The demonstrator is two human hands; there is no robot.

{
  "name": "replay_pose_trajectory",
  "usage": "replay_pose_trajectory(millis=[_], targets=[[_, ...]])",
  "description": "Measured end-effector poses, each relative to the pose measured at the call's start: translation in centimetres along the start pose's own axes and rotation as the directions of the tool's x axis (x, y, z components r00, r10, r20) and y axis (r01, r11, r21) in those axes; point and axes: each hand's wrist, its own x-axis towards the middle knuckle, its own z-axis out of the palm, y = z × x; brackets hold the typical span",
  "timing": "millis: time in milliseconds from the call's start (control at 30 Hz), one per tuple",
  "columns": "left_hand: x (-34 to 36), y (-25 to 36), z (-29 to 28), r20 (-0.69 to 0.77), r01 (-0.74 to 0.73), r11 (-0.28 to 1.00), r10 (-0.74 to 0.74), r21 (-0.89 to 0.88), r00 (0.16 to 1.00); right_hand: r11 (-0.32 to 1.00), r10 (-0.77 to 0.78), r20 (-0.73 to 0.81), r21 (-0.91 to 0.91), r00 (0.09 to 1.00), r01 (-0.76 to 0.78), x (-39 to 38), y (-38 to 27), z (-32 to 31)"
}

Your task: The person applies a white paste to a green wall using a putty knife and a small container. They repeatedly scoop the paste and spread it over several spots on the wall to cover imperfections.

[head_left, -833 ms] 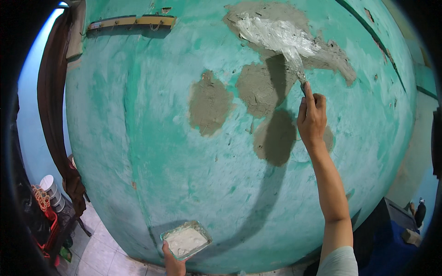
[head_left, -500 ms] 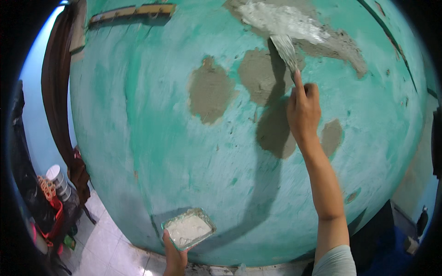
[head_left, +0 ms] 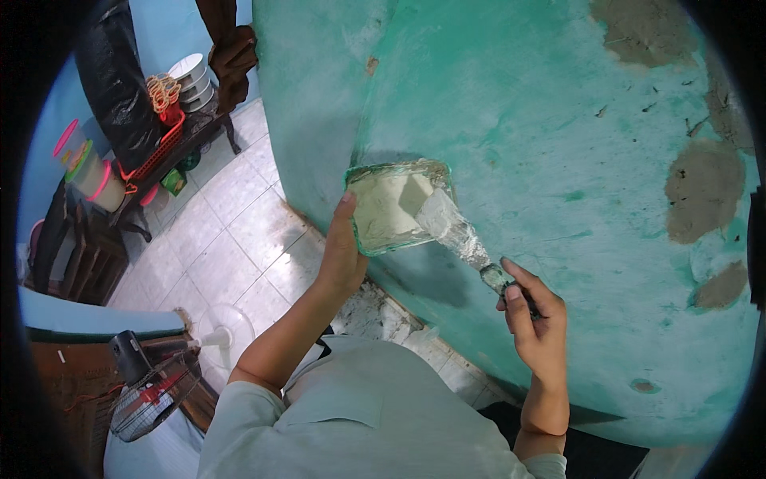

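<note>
1. A green wall fills most of the view, with grey patches toward its right edge.
2. The white tiled floor lies to the left, meeting the foot of the wall.
3. A fan stands at lower left, beside the person's left arm.
4. The clear container, rectangular, is in front of the wall; the left hand is clamped on its left side, thumb at the rim.
5. The putty knife slants up-left, blade over the container's right side; the right hand is wrapped around its handle.
6. Pale paste lies inside the container; I cannot tell whether the blade touches it.
</note>
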Motion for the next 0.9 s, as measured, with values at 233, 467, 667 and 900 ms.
replay_pose_trajectory(millis=[233,467,667,900], targets=[[-0.4,-1.1,-1.5,0.003,0.001,1.0,-0.001,-0.008,1.0,0.974,-0.037,0.025,-0.222,0.999,0.042,1.8,1.3,0.7],[-1.2,-2.0,-2.2,-0.013,0.023,1.0,-0.023,0.016,1.0,0.971,-0.007,0.114,-0.237,0.993,0.034,2.3,1.4,1.9],[-1.7,-2.7,-2.8,-0.034,0.09,0.996,-0.09,0.022,0.995,0.983,0.181,0.287,-0.077,0.941,-0.166,2.4,1.4,2.5],[-0.7,-5.0,-5.9,-0.084,0.127,0.983,-0.117,0.129,0.99,0.965,0.215,0.351,0.068,0.911,-0.254,2.2,2.3,3.9]])
